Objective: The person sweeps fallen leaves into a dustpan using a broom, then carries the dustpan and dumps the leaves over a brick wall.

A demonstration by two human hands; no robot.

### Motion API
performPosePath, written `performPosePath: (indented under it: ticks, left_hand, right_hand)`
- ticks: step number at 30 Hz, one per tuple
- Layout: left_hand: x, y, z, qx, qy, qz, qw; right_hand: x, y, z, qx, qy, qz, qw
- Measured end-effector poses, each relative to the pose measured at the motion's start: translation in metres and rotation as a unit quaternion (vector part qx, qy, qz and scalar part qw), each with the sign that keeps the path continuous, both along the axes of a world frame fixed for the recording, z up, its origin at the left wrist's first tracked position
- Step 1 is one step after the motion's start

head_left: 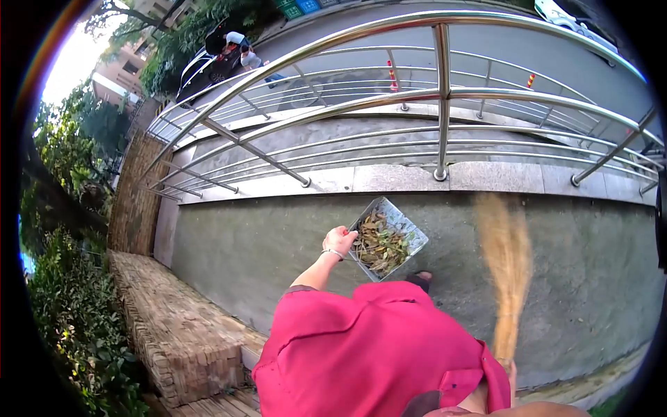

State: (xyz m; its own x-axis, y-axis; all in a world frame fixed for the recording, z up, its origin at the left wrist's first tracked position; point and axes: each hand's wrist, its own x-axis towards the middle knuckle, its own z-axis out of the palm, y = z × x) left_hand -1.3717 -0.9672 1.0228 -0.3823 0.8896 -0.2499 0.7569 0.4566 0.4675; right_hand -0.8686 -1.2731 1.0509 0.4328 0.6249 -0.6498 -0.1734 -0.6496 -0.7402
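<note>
My left hand (340, 240) is closed at the near left side of a grey metal dustpan (408, 226). Dry brown and green leaves (379, 244) are heaped in the pan, mostly toward its left part. To the right, a straw broom (511, 278) points away from me, its bristles blurred by motion over the concrete. My right hand (513, 377) is at the lower end of the broom, gripping its handle, and the pink garment hides much of that hand. One dark shoe (420, 279) shows just beyond the garment, close to the dustpan.
A stainless steel railing (442, 104) on a stone curb (403, 178) runs along the far side of the concrete ramp (243, 236). On the left is a low brick wall (177, 326) with shrubs behind it. Two people (248, 58) are by a dark car on the road.
</note>
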Motion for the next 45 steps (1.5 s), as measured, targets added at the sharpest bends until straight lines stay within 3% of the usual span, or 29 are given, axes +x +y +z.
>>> performPosePath:
  ticks: [4,8,10,14,17,20,22,25,29,31,33,35,36,39,41,43,45]
  left_hand:
    - [0.026,0.020,-0.007,-0.037,0.020,0.010,0.999]
    - [0.049,0.042,-0.008,-0.096,0.035,0.020,0.995]
    - [0.063,0.050,-0.008,-0.122,0.035,0.034,0.991]
    - [0.086,0.055,0.000,-0.113,0.056,0.038,0.991]
    - [0.102,0.056,0.007,-0.103,0.049,0.040,0.993]
    - [0.126,0.055,0.013,-0.097,0.039,0.034,0.994]
    - [0.150,0.056,0.019,-0.100,0.042,0.026,0.994]
    - [0.193,0.054,0.026,-0.097,0.039,0.017,0.994]
    - [0.260,0.050,0.044,-0.077,0.046,-0.009,0.996]
    - [0.295,0.050,0.059,-0.063,0.059,-0.027,0.996]
    - [0.325,0.054,0.072,-0.040,0.061,-0.037,0.997]
    - [0.352,0.059,0.084,0.000,0.057,-0.059,0.997]
    - [0.366,0.061,0.089,0.020,0.050,-0.067,0.996]
    - [0.404,0.067,0.106,0.037,0.051,-0.095,0.993]
    - [0.432,0.068,0.117,0.055,0.036,-0.132,0.989]
    - [0.453,0.075,0.116,0.053,0.025,-0.156,0.986]
    - [0.483,0.077,0.125,0.052,0.008,-0.184,0.982]
  right_hand:
    - [0.034,0.063,-0.062,0.051,0.054,0.157,0.985]
    - [0.111,0.099,-0.115,0.082,0.064,0.206,0.973]
    - [0.134,0.153,-0.040,-0.047,0.028,0.132,0.990]
    - [0.247,0.167,-0.036,-0.110,0.010,-0.043,0.993]
    - [0.303,0.158,-0.042,-0.087,0.001,-0.095,0.992]
    - [0.331,0.140,-0.032,0.010,-0.028,-0.150,0.988]
    - [0.301,0.151,0.026,-0.022,0.002,-0.187,0.982]
    - [0.272,0.147,0.071,-0.043,-0.028,-0.145,0.988]
    - [0.338,0.080,0.017,0.025,-0.002,-0.030,0.999]
    - [0.352,0.090,0.031,0.013,-0.032,0.026,0.999]
    - [0.389,0.091,0.012,0.018,0.046,-0.025,0.998]
    - [0.442,0.103,0.023,-0.029,0.051,-0.040,0.998]
    - [0.470,0.109,0.028,-0.076,0.050,-0.054,0.994]
    - [0.564,0.116,-0.011,-0.007,-0.022,-0.110,0.994]
    - [0.577,0.126,-0.002,-0.032,-0.026,-0.137,0.990]
    - [0.578,0.128,0.010,0.054,-0.006,-0.152,0.987]
    - [0.552,0.110,0.029,0.054,-0.021,-0.163,0.985]
